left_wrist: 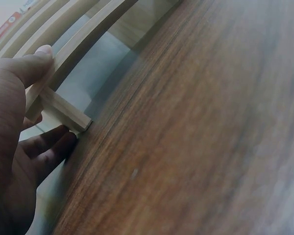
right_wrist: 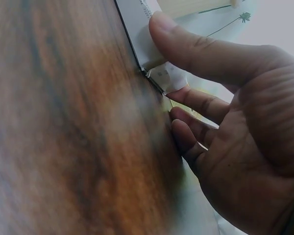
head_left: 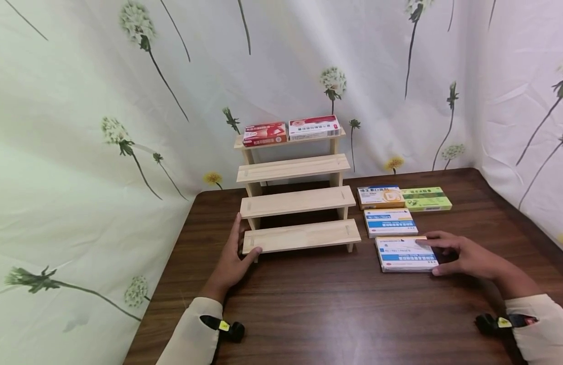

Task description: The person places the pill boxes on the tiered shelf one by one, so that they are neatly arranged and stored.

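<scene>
At the left side of a stepped wooden rack (head_left: 301, 235), my left hand (head_left: 233, 261) grips the end of the lowest step. In the left wrist view its thumb (left_wrist: 36, 61) lies along the step's front edge, with the other fingers down beside the rack's leg (left_wrist: 66, 110). On the right, my right hand (head_left: 468, 258) holds the right end of the nearest white-and-blue medicine box (head_left: 406, 255), which lies on the table. Its thumb is at the box's front corner and its index finger reaches the back right corner. The right wrist view shows the end of this box (right_wrist: 164, 78) between thumb and fingers.
Behind the held box lie a second white-and-blue box (head_left: 390, 223), an orange-and-white box (head_left: 380, 196) and a green box (head_left: 427, 198). A red box (head_left: 264, 134) and a red-and-white box (head_left: 314, 128) lie on the rack's top step. Floral cloth (head_left: 281, 61) hangs behind the table (head_left: 308, 309).
</scene>
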`<state>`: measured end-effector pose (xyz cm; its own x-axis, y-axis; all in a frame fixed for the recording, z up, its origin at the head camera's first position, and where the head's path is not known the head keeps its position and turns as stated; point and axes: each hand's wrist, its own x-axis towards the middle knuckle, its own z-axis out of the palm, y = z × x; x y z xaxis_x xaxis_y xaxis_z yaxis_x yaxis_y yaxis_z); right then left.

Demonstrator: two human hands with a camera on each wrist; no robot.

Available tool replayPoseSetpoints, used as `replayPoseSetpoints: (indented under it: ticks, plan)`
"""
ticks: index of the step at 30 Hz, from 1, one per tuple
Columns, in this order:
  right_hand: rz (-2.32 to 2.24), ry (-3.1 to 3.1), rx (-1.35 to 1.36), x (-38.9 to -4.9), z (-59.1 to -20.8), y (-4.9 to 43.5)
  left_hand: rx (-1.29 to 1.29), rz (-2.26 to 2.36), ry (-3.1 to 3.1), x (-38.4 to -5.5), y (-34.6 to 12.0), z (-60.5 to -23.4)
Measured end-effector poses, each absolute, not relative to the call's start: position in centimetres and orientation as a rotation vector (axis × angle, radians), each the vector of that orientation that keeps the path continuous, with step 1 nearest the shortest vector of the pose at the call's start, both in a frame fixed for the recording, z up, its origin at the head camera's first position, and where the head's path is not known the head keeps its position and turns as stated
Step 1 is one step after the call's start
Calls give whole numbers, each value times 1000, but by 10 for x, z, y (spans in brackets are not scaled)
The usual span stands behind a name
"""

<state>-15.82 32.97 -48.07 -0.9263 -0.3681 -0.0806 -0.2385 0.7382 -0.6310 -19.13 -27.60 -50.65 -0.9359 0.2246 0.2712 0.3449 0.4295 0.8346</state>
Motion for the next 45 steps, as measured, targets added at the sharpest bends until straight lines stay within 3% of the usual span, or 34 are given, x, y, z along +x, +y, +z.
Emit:
replayPoseSetpoints:
  ticks: [45]
  plan:
    - [-1078,2728,-491,-155,-475,340,-517,-1538,-2556,-190,-276,-506]
